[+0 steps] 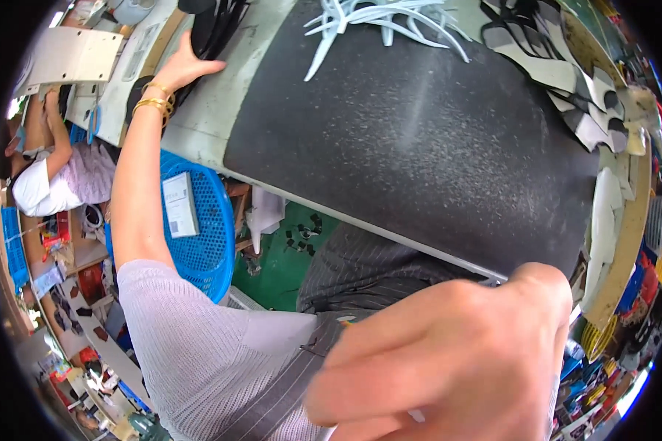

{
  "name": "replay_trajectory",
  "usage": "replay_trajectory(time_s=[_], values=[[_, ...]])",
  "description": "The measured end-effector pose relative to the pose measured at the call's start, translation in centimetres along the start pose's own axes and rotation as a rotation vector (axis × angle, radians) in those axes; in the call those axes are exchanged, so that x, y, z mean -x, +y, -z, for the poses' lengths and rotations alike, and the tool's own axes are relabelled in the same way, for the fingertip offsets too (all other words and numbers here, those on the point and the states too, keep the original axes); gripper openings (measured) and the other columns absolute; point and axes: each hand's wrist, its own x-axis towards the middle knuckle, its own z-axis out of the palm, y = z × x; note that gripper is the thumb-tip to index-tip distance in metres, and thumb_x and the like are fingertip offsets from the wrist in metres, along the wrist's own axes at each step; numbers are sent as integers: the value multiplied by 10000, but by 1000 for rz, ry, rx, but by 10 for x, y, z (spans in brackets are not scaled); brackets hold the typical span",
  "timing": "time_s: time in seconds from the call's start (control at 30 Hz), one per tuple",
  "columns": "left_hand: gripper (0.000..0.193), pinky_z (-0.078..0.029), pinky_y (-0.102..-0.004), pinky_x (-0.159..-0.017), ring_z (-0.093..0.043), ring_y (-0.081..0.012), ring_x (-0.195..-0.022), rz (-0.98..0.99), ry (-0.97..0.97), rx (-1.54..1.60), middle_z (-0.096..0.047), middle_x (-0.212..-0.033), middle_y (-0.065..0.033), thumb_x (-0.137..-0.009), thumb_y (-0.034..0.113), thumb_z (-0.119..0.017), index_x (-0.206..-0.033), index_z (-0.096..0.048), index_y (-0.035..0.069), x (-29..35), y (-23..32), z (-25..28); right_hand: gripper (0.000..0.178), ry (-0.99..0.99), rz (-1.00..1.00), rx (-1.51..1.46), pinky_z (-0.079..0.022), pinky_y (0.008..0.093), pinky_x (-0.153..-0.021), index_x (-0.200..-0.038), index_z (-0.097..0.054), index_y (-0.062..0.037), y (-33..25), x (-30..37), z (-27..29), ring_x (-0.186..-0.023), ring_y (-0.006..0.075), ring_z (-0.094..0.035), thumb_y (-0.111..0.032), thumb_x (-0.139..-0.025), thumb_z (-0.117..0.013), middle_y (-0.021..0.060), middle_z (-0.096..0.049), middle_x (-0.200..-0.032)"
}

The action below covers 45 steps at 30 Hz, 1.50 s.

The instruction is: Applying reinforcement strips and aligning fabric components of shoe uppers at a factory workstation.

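My left hand, with gold bangles at the wrist, reaches to the far left of the table. Its thumb and a finger are spread apart beside a pile of flat black pieces; whether it touches them I cannot tell. Large and close in front, my right hand has its fingers curled in. What they hold, if anything, is hidden, though a tiny pale spot shows below them. A black mat strewn with small pale crumbs covers the table, and a tangle of pale blue strips lies at its far edge.
At the far right lie several white, grey and black cut pieces. A blue perforated basket with a white box in it stands below the table's left edge. Another person works at the left. Black scraps litter the green floor.
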Motion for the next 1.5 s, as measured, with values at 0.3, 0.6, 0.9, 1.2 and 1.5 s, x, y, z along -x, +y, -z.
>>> replay_trajectory(time_s=[0.3,0.6,0.9,1.2,1.5], values=[[1214,-333,-424,-1110,-372,-422,-1358,-142,400,-197,-369,-1439,-348,-677,554,-808,-1475,-165,-97,22,34,10,236,177,-304,785,-488,299,-533,-1065,-716,-61,-45,85,42,-668,188,-624,-95,-841,-649,64,-707,-835],[356,-451,-424,-964,-575,-385,-1095,-1200,57,372,-612,-1159,-212,-891,188,-650,-1156,-577,-39,57,382,-90,581,287,-1011,1558,-364,390,-1077,-1394,-473,-52,-32,238,279,-1303,335,-448,-310,-904,-650,161,-501,-1398],[712,-468,-376,-969,-573,-327,-1127,-1071,-1,425,-525,-1229,-199,-760,451,-777,-1236,-579,-39,-25,478,-158,559,-192,-1283,1480,-421,418,-972,-1197,-511,-72,-20,173,311,-1152,344,-497,-290,-758,-779,152,-543,-1158],[428,-459,-420,-808,-588,-331,-933,-1167,444,266,-597,-954,-114,-707,207,-797,-1030,-561,54,39,481,-140,626,-150,-765,2098,-432,387,-915,-994,-569,-58,-38,199,260,-1059,254,-560,-421,-569,-849,91,-602,-1002],[414,-498,-385,-744,-643,-325,-800,-1208,-575,286,-672,-931,-141,-732,287,-797,-1003,-639,17,179,386,-41,641,88,-504,1300,-474,389,-731,-914,-548,-60,-75,236,63,-763,289,-595,-603,-641,-750,80,-581,-822]])
